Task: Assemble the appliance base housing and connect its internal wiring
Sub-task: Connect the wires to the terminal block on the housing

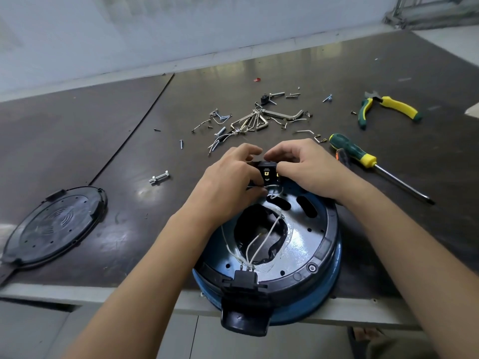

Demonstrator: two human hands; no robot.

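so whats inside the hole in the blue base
White wires cross the dark hole in the base housing to a black block at its near rim. Deeper in is too dark to see. The left hand and right hand, pinching a black socket, cover the far rim.

The socket [267, 171] I pinch is black, the wires [264, 242] white. The base housing [333, 288] is blue, black-rimmed.

A dark, glossy table [77, 141] of 2 panels, pale along its near edge, has a pale wall [129, 35] behind it. Light glints off its top. Grey floor [39, 332] shows below.
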